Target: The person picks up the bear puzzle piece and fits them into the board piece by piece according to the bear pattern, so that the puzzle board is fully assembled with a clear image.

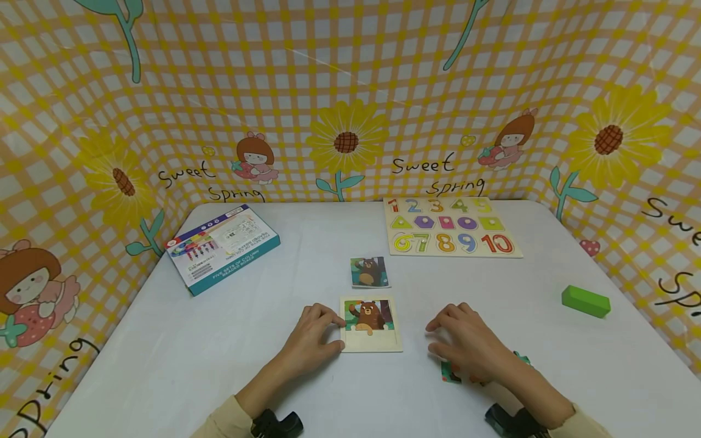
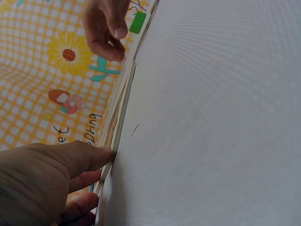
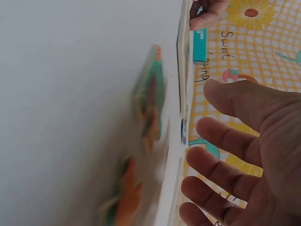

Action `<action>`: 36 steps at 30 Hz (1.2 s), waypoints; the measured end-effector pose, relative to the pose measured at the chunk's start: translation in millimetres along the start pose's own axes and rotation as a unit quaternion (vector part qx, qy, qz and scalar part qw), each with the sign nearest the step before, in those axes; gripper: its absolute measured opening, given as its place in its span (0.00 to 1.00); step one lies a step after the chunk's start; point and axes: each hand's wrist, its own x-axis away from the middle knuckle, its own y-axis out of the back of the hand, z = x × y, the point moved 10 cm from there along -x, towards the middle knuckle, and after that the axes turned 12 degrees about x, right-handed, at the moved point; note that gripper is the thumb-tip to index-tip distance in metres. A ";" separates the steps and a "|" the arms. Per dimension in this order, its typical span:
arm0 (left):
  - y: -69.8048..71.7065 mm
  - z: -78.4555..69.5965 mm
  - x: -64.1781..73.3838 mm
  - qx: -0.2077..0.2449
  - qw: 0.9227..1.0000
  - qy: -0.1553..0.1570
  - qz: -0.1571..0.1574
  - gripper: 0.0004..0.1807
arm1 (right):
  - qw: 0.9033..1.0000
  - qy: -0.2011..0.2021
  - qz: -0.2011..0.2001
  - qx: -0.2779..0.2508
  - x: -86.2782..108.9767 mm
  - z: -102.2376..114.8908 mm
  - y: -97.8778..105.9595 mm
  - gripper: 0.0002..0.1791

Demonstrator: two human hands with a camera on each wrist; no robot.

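A square wooden puzzle board point(image 1: 372, 342) lies flat on the table, its upper part filled with a bear picture and its lower strip bare wood. My left hand point(image 1: 312, 337) touches the board's left edge with thumb and fingertips. To the right, my right hand point(image 1: 465, 340) hovers above loose puzzle pieces, fingers spread and holding nothing. One green piece point(image 1: 450, 371) shows below the right hand; another green piece point(image 1: 522, 358) is partly hidden by the forearm. In the right wrist view, a green-and-orange piece point(image 3: 153, 89) and an orange piece point(image 3: 129, 200) appear blurred.
Behind the board lies a small bear picture card point(image 1: 369, 272). A teal-edged box point(image 1: 223, 248) is at the back left, a number and shape board point(image 1: 454, 227) at the back right. A green block point(image 1: 586, 301) sits far right. Patterned cloth point(image 1: 350, 79) surrounds the table.
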 end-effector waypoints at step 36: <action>-1.0 1.7 0.6 0.003 1.000 -0.002 -0.001 0.15 | 0.997 0.042 -0.056 0.030 55.5 -12.8 2.1 0.19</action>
